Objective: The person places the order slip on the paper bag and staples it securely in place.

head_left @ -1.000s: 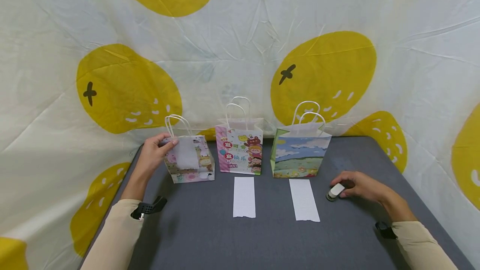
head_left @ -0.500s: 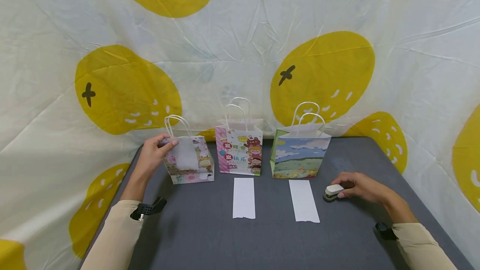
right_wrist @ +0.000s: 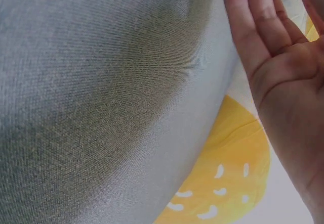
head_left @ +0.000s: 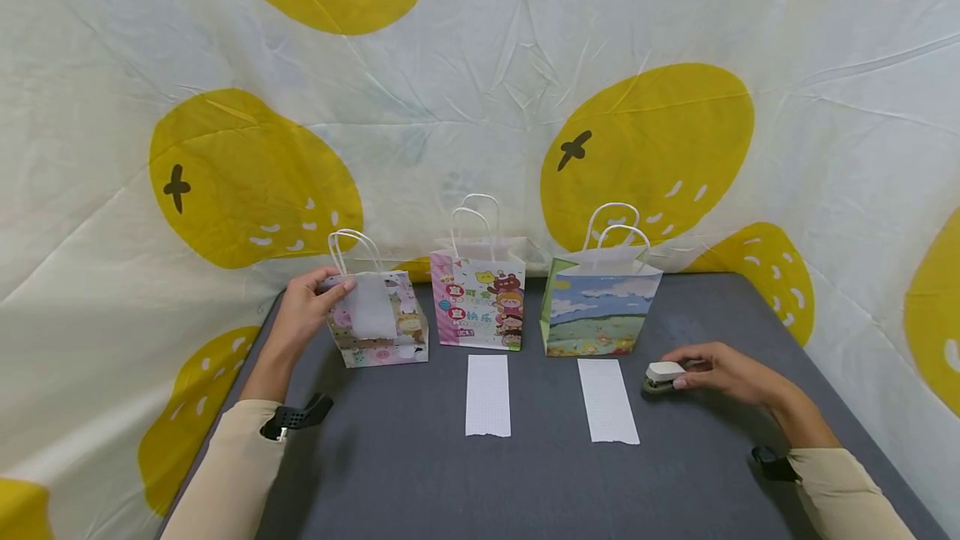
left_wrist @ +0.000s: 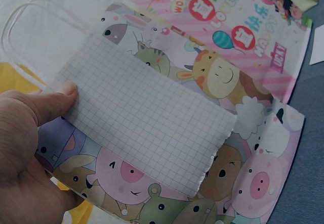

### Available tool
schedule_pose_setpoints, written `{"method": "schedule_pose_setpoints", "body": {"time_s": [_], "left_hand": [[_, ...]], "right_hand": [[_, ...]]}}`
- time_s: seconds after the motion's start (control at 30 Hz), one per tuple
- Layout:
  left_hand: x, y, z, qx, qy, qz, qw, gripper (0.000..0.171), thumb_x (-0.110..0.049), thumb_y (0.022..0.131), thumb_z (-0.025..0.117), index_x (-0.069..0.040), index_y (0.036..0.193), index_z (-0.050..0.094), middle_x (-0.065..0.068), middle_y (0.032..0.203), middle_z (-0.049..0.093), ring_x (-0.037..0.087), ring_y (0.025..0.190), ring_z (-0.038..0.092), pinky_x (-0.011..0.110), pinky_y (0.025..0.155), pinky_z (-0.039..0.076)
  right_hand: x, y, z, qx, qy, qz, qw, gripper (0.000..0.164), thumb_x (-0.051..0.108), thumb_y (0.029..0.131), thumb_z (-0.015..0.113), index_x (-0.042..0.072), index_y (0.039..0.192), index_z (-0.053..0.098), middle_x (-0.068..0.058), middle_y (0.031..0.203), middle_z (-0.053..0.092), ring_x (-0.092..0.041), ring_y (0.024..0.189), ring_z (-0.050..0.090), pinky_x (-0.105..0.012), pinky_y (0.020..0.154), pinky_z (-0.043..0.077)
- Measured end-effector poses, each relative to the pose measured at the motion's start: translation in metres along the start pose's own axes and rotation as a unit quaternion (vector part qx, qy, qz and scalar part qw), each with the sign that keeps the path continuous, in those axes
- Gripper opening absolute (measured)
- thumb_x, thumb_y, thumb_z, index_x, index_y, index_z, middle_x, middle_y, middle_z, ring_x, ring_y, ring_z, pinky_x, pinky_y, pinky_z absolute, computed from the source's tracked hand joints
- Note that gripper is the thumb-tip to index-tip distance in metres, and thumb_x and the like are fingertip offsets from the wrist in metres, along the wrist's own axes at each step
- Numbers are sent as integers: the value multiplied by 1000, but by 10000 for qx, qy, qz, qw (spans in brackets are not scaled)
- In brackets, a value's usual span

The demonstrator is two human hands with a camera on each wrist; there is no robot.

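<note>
At the left, my left hand (head_left: 309,307) pinches the top edge of a small animal-print paper bag (head_left: 414,332), thumb in front. Under that thumb a slip of grid paper (left_wrist: 152,118) lies flat against the bag's front; its torn lower edge shows in the left wrist view. My right hand (head_left: 723,371) holds a small stapler (head_left: 664,372), white on top and dark green below, between thumb and fingers just over the table. The stapler's front points left. In the right wrist view the right hand (right_wrist: 283,67) hides nearly all of it.
A pink cartoon paper bag (head_left: 476,302) and a blue-sky landscape bag (head_left: 603,315) stand upright at the back of the grey table (head_left: 540,490). Before them lie two grid paper slips, the middle slip (head_left: 487,397) and the right slip (head_left: 609,401). A patterned cloth (head_left: 450,65) hangs behind.
My right hand has turned the stapler from a tilt to nearly level, its front swinging slightly left. The left hand, the bags and the slips have stayed put.
</note>
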State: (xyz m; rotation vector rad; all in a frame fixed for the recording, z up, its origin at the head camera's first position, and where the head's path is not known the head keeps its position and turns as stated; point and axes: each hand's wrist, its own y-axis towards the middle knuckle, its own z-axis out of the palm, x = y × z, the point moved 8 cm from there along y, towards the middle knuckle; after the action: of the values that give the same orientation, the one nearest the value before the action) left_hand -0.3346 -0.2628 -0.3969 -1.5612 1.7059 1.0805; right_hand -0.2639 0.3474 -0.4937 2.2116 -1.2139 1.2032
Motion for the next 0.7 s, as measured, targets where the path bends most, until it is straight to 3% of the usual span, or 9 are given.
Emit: {"method": "schedule_pose_setpoints", "body": {"time_s": [0.17, 0.4, 0.57, 0.7], "left_hand": [[-1, 0, 0, -13, -12, 81, 10000, 32, -32, 98, 70, -5, 115, 70, 9, 83, 56, 19, 75, 49, 29, 64, 40], [-3, 0, 0, 30, 19, 109, 9999, 28, -23, 99, 68, -1, 117, 70, 13, 85, 57, 18, 75, 47, 28, 64, 39], [-20, -7, 1, 61, 5, 64, 10000, 25, -15, 100, 66, 4, 115, 68, 22, 89, 58, 21, 75, 48, 28, 64, 39], [-34, -13, -1, 96, -30, 96, 9999, 24, -14, 100, 66, 5, 114, 68, 19, 85, 56, 19, 74, 47, 28, 64, 39]], "right_hand": [[4, -1, 0, -84, 248, -210, 9994, 33, 8, 96, 69, 0, 128, 66, -10, 116, 70, -12, 95, 63, -24, 78, 53], [-2, 0, 2, -64, 701, -43, 9975, 35, 7, 98, 65, -2, 132, 63, -5, 117, 72, -10, 97, 65, -24, 82, 54], [-4, 1, 3, 10, 887, -135, 9960, 36, 5, 101, 61, -5, 135, 59, -4, 119, 72, -9, 98, 65, -26, 83, 55], [-3, 1, 4, 26, 954, -210, 9952, 36, 4, 101, 59, -6, 136, 58, -8, 119, 71, -10, 98, 66, -29, 82, 57]]}}
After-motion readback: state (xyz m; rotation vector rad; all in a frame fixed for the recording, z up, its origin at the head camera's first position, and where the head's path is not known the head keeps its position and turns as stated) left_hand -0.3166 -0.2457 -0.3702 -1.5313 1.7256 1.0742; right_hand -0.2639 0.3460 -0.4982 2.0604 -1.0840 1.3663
